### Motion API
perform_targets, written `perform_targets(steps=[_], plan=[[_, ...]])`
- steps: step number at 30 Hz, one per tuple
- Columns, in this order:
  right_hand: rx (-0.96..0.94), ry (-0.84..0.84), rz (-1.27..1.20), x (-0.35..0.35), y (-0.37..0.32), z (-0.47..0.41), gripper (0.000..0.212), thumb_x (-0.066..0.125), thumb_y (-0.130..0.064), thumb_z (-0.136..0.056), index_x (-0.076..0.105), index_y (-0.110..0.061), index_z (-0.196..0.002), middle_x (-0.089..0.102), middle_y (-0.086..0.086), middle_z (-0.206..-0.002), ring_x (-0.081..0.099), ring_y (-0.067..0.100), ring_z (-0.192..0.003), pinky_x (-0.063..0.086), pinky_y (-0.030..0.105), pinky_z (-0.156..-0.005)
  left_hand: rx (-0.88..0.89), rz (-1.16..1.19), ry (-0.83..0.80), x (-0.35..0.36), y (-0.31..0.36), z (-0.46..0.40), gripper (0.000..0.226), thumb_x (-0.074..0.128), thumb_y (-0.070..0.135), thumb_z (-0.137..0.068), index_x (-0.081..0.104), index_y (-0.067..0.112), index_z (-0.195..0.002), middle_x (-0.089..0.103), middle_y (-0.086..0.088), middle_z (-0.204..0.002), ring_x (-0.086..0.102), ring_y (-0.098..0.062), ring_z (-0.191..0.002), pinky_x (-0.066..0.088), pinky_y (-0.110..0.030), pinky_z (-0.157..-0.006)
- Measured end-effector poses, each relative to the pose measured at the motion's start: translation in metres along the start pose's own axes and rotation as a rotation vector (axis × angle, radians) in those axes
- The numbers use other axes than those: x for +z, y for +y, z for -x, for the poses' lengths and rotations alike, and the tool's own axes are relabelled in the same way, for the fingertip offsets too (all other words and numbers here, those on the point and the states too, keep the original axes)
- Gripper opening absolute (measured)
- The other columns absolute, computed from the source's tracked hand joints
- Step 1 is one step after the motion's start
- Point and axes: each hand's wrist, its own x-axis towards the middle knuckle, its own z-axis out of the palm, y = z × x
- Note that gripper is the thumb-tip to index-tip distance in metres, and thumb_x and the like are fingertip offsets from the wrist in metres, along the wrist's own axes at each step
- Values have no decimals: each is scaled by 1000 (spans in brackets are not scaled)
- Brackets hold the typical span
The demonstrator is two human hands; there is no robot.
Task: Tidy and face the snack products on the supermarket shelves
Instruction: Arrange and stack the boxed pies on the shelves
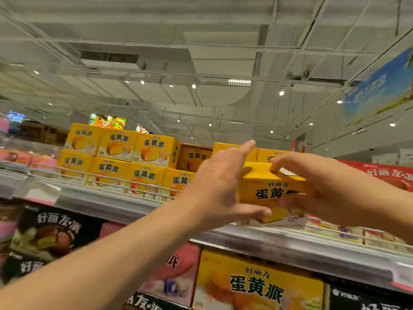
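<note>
Both forearms bare; left grip (220, 186), right grip (321, 189) seemingly ungloved, ringless.

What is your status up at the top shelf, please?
Both hands on yellow box: right hand grips it, left hand flat against it. Nothing blocking.

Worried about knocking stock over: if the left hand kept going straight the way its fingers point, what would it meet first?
Probably the yellow boxes at the back of the top shelf, just past the fingertips of the left hand. Depth is unclear; it could pass above them. The right hand grips the front yellow box.
</note>
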Motion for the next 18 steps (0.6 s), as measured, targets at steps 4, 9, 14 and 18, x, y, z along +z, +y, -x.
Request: perform_targets(steps=[4,9,14,18], plan=[[70,114,-113,-8,-40,-63,47,75,-32,-78,42,-47,-108,67,-13,-92,66,3,-64,56,30,-59,-194,-98,54,-35,-99,44,94,30,80,-76,20,24,-151,31,3,-150,24,-14,-138,24,-36,-113],[108,187,-125,-5,-68,-149,44,77,-27,-80,46,-42,-107,67,-12,-83,64,1,-57,51,21,-49,-261,-473,-164,-40,-184,86,92,0,74,-78,13,23,-154,10,0,-160,0,-19,-148,1,-37,-117],[140,144,81,1,-71,-210,45,77,-31,-79,44,-43,-108,59,-4,-94,58,8,-68,46,27,-50,-239,-476,-151,-37,-193,97,80,16,65,-89,42,14,-145,41,-7,-150,33,-26,-141,19,-45,-116],[137,100,169,10,-66,-235,47,77,-25,-79,45,-38,-111,58,-4,-101,58,17,-76,48,26,-51,-164,-453,-59,-34,-199,107,65,33,56,-91,61,10,-127,61,-7,-126,56,-29,-121,34,-47,-109]])
